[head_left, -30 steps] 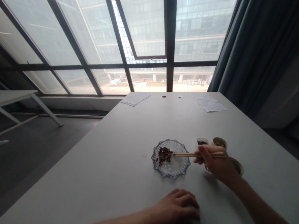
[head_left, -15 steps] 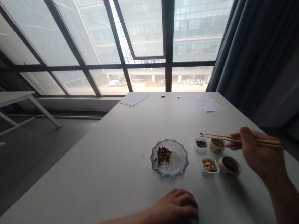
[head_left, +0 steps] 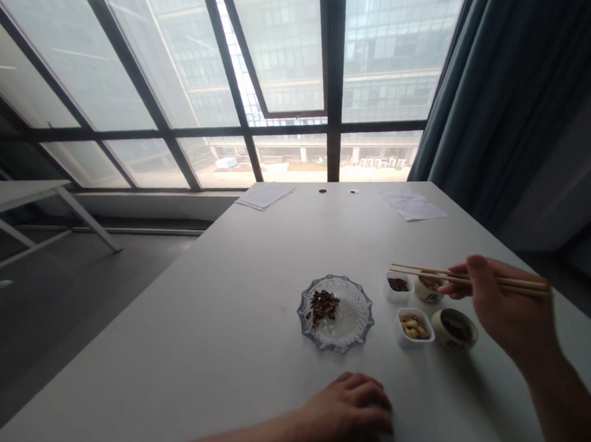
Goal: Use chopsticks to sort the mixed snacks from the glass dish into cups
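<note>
My right hand (head_left: 505, 307) is closed around a pair of wooden chopsticks (head_left: 422, 274), which point left. Their tips hover over a small white square dish (head_left: 398, 296) of dark seeds (head_left: 398, 284); nothing can be made out between them. Below my fingers is a small cream bowl (head_left: 427, 296) with light brown bits. My left hand (head_left: 346, 411) rests on the table, fingers loosely bent and slightly apart, with nothing visible in it. Ahead of it stands a scalloped glass plate (head_left: 357, 318) with a pile of brown seeds (head_left: 323, 305) on its left half.
A second white square dish (head_left: 414, 341) holds pale tan nuts or beans. Beside it, another cream bowl (head_left: 454, 341) has dark contents. Paper sheets lie at the far left (head_left: 264, 196) and far right (head_left: 412, 205) of the white table (head_left: 208, 336). A dark curtain (head_left: 473, 98) hangs at right.
My right hand and the chopsticks have shifted slightly left and down, bringing the tips a little lower over the dish of dark seeds. My left hand has stayed in place.
</note>
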